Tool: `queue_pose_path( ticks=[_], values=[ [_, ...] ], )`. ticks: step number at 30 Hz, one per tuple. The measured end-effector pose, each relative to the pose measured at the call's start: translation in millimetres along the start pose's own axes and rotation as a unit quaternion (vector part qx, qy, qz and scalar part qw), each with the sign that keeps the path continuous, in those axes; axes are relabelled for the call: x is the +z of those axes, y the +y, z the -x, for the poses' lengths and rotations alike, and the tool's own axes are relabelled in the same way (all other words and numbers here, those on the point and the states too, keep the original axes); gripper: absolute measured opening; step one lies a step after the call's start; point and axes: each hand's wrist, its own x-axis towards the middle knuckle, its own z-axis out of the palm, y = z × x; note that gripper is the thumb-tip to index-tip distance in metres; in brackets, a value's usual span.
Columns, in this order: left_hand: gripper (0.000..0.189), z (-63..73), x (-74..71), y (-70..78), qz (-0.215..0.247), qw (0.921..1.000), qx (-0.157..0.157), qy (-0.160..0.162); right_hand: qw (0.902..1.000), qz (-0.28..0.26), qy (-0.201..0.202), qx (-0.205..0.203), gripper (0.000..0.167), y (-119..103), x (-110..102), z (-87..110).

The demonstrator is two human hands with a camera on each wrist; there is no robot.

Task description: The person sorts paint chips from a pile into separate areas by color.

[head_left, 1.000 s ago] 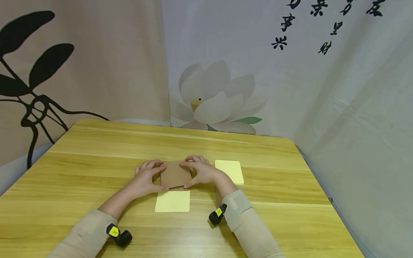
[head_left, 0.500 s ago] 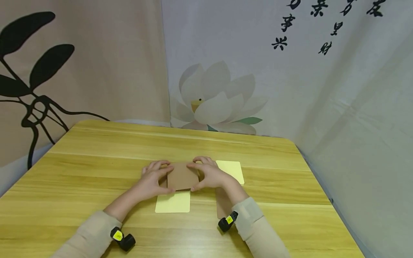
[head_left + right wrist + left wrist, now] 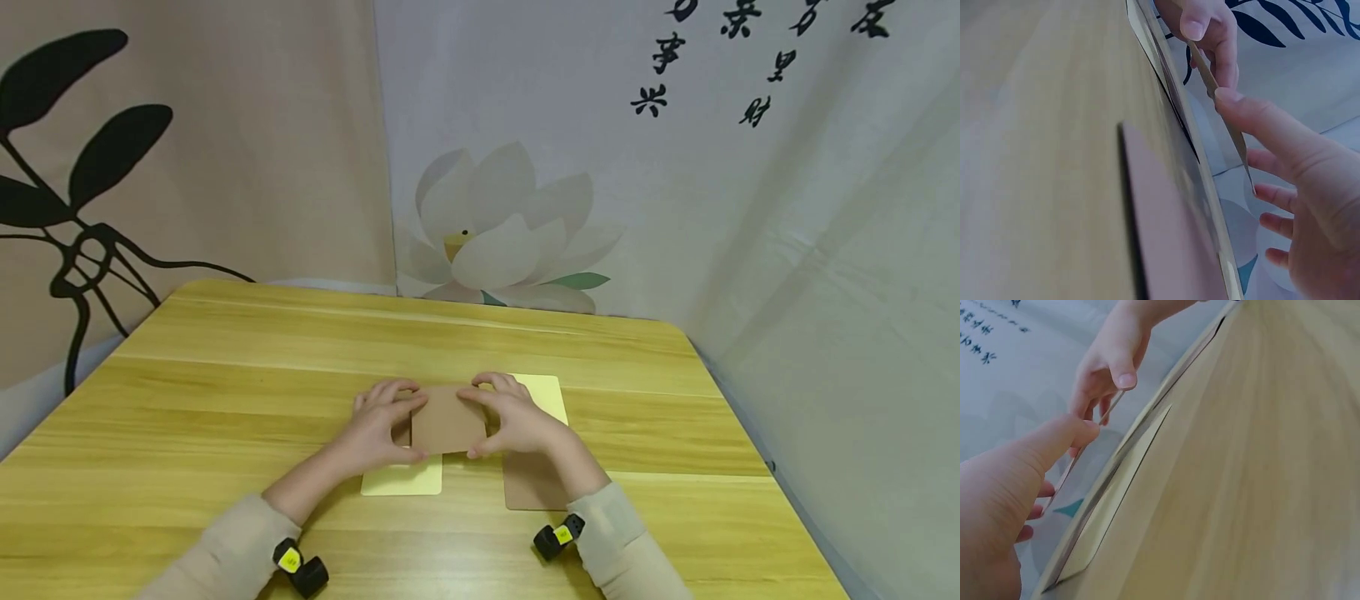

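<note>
A square brown card (image 3: 448, 421) is held up off the table between both hands. My left hand (image 3: 378, 429) pinches its left side, thumb at the near edge and fingers at the far edge. On the opposite side, my right hand (image 3: 525, 421) grips it the same way. Seen edge-on in the right wrist view, the thin card (image 3: 1230, 119) is raised above the tabletop. Below it lies a yellow card (image 3: 402, 480), partly covered in the head view. Another brown card behind that one shows only a sliver past my left hand.
At the right, a second yellow card (image 3: 547, 396) lies behind a flat brown card (image 3: 532, 487), both partly hidden by my right hand and arm. The wooden table (image 3: 225, 400) ends at the back against a printed cloth (image 3: 510, 225).
Both hands have carried the brown card to the right and slightly nearer. The flat brown card at the right has come into view from behind the right forearm.
</note>
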Motion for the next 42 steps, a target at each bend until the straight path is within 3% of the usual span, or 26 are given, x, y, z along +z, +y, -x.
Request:
queue_pose_path(
  ticks=[8,24,42],
  values=[
    [0.086,-6.1,10.7,14.7,-0.014,0.9995,0.028,0.006,0.9999,-0.008,0.008,0.010,0.084,5.4,-4.6,23.0],
    [0.086,-19.1,34.0,47.1,-0.018,0.9995,0.009,-0.023,0.9993,-0.023,0.020,0.021,0.086,20.6,-11.3,61.8],
    [0.086,-29.1,60.0,71.3,-0.025,0.9981,0.032,-0.046,0.9986,-0.013,0.022,0.046,0.090,30.7,-17.1,100.0]
  ],
)
